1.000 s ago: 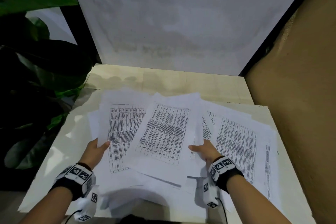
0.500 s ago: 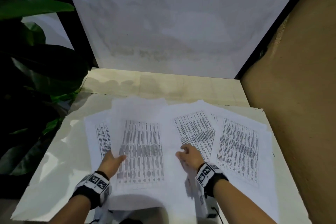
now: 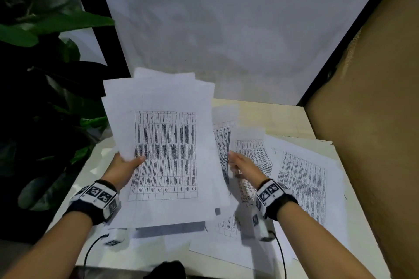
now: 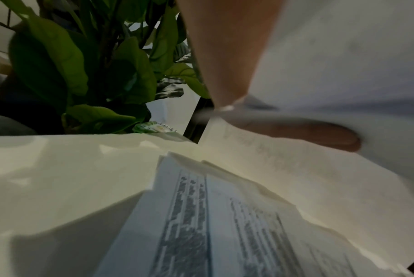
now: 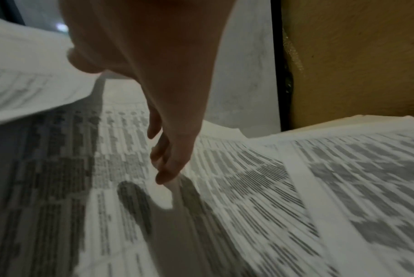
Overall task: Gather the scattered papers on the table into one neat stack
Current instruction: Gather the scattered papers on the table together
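My left hand [image 3: 132, 163] grips a loose bundle of printed sheets [image 3: 165, 142] at its left edge, thumb on top, and holds it tilted up above the table [image 3: 283, 118]. The bundle's corners are uneven. In the left wrist view the thumb [image 4: 308, 135] presses against the held paper, and more printed sheets [image 4: 201, 224] lie below. My right hand [image 3: 237, 163] reaches just right of the bundle with straight fingers. Its fingertips [image 5: 163, 178] touch the overlapping sheets [image 5: 248, 187] on the table. More printed sheets [image 3: 301, 179] lie spread out to the right.
A large leafy plant [image 3: 45, 75] stands close at the table's left edge. A white panel [image 3: 226, 29] rises behind the table and a brown wall [image 3: 374, 120] borders its right side. Cables hang from both wrist cameras at the near edge.
Both hands lay flat on the papers and slid them together. Now my left hand has lifted a bundle off the table, and my right hand has let go and moved to the sheets on the right.
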